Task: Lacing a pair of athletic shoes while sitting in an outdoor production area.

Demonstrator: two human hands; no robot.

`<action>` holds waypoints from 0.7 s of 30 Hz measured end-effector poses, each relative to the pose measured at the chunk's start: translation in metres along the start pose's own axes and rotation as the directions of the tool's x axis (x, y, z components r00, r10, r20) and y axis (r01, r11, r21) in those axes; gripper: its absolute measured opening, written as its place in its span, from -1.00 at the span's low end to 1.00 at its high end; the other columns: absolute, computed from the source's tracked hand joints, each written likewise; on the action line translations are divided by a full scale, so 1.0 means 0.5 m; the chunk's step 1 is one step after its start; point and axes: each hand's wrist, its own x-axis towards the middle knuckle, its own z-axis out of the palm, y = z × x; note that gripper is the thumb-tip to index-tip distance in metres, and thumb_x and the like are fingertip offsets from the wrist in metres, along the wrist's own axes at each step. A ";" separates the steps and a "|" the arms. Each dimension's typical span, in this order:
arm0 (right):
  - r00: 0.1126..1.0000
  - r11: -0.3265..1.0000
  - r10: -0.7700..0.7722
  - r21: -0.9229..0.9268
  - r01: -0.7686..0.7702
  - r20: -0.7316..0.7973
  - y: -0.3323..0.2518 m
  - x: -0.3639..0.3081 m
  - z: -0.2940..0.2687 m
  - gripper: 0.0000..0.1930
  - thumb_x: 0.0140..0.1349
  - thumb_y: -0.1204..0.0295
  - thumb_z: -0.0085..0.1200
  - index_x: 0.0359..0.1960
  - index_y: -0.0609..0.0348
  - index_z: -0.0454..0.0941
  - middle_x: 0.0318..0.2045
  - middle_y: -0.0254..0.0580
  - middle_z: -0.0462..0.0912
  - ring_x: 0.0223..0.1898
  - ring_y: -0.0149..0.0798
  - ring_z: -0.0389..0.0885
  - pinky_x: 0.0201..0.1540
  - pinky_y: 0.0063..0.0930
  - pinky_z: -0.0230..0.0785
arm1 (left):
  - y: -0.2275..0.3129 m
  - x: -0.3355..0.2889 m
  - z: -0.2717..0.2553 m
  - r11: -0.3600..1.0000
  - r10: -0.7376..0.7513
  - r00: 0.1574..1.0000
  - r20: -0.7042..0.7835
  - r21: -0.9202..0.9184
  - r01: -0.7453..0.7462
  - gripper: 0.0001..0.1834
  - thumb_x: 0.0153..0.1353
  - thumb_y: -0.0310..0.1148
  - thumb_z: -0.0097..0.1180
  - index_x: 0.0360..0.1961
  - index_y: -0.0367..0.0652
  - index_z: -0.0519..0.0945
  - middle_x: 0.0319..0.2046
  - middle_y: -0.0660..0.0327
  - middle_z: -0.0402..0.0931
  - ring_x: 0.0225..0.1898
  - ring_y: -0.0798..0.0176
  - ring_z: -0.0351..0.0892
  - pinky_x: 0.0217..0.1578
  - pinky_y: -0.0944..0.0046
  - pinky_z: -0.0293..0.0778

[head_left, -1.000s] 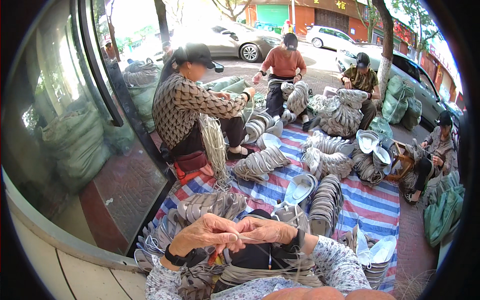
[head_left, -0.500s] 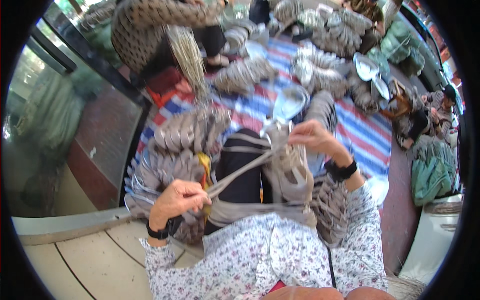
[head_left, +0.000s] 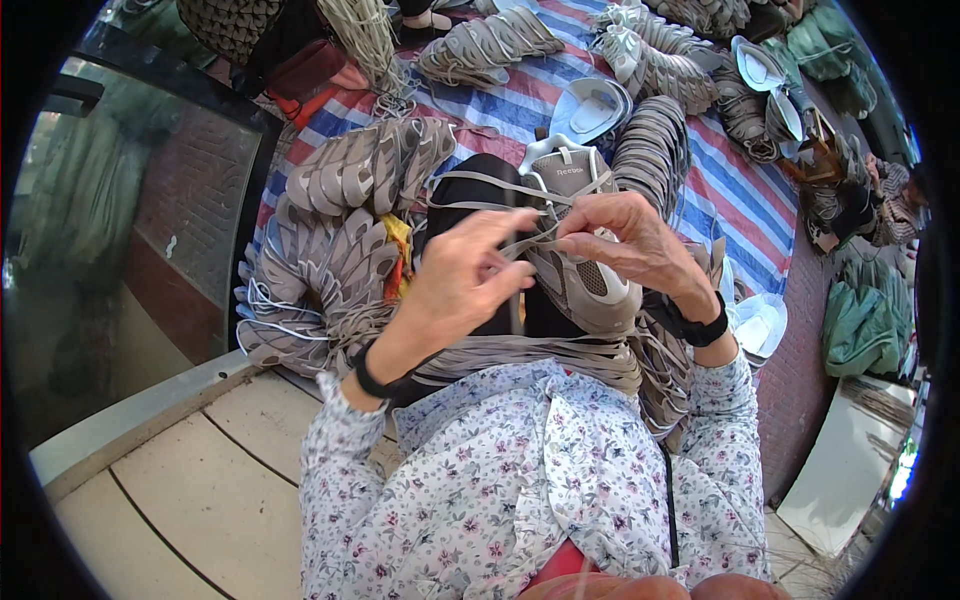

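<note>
A beige-grey shoe upper (head_left: 592, 296) with mesh panels lies across my lap, its tongue pointing away from me. A flat beige shoelace (head_left: 480, 178) runs loosely from its eyelets and loops over my dark-trousered left knee. My right hand (head_left: 632, 238) pinches the lace just above the eyelets, thumb against forefinger. Close beside it on the left, my left hand (head_left: 462, 268) has its fingers stretched and apart, with the forefinger near the lace; it is slightly blurred. A bundle of similar laces (head_left: 540, 362) lies across my lap, nearest my body.
Stacked shoe uppers (head_left: 370, 165) crowd my left side, and another stack (head_left: 650, 150) stands beyond my right hand. Pale blue-white shoe-shaped pieces (head_left: 590, 108) lie on the striped sheet (head_left: 735, 225). A glass door (head_left: 130, 230) stands left; green sacks (head_left: 868, 320) sit right. Other people sit nearby.
My left hand has come from the lower left, where it held the stretched laces, up to the shoe upper beside my right hand. The laces now hang slack. The view has tilted downward.
</note>
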 end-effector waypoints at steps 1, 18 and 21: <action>0.999 0.998 -0.033 -0.061 0.033 -0.003 -0.001 0.002 0.006 -0.83 0.27 0.43 0.23 -0.32 0.34 0.65 -0.48 -0.33 0.58 -0.41 -0.54 0.46 -0.40 -0.55 0.29 | -0.024 0.012 0.020 0.999 0.032 0.998 0.049 0.012 -0.033 -0.63 0.25 -0.59 0.11 0.09 -0.38 0.55 0.01 0.05 0.57 -0.29 0.29 0.74 -0.35 0.44 0.63; 0.917 0.896 -0.174 -0.445 -0.005 -0.360 0.094 -0.047 0.048 -0.95 0.16 0.54 0.22 -0.34 0.19 0.65 -0.36 -0.23 0.62 -0.19 -0.15 0.48 -0.14 -0.28 0.25 | -0.125 0.050 0.075 0.991 -0.070 0.998 -0.008 0.112 0.070 -0.68 0.45 -0.27 0.04 -0.28 -0.31 0.69 -0.68 0.41 0.37 -0.66 0.58 0.32 -0.66 0.47 0.27; 0.876 0.816 -0.323 -0.575 0.066 -0.357 0.076 -0.030 0.041 -0.95 0.12 0.54 0.23 -0.37 0.20 0.66 -0.35 -0.23 0.57 -0.19 -0.15 0.47 -0.12 -0.28 0.25 | -0.130 0.052 0.081 0.986 -0.162 0.987 -0.005 0.035 0.162 -0.66 0.44 -0.25 0.04 -0.33 -0.31 0.68 -0.68 0.41 0.36 -0.66 0.56 0.28 -0.64 0.44 0.20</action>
